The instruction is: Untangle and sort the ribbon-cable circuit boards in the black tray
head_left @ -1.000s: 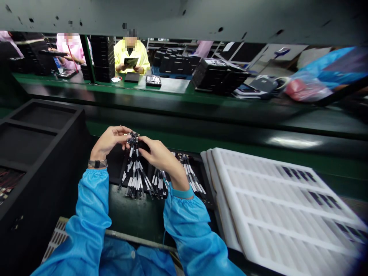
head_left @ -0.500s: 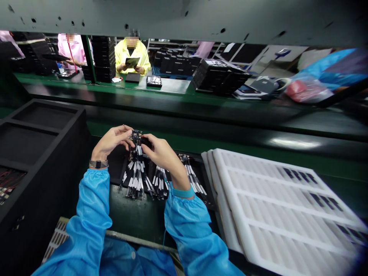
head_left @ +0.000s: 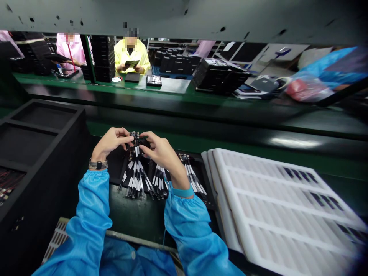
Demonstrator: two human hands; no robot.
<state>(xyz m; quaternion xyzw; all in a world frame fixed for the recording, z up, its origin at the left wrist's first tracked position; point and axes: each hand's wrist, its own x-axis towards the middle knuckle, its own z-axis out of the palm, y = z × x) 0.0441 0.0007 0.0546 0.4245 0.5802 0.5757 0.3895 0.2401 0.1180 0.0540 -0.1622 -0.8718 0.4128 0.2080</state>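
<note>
Held strip (head_left: 137,144): between both hands, over the near-side fan; single piece or thin stack, can't tell.
Strip axis: small board end away from the wearer, tail running toward the wearer, roughly straight down the view.
Left hand (head_left: 112,142): thumb and fingers pinching the board end from its left side.
Right hand (head_left: 159,147): thumb and index apart, tips right beside the strip's right edge; grip or no grip, can't tell.
Nearer hand: left is on it; right is hardly farther, opposite side.
Strip fan (head_left: 137,180): just below the held piece, tails splayed toward the wearer; more bundles to the right.
Black tray (head_left: 115,172): under the bundles.
White slotted tray (head_left: 273,207): right of the right forearm; dark pieces (head_left: 300,174) in its far-right slots.
Black case (head_left: 57,146): left of the left hand, apart.
</note>
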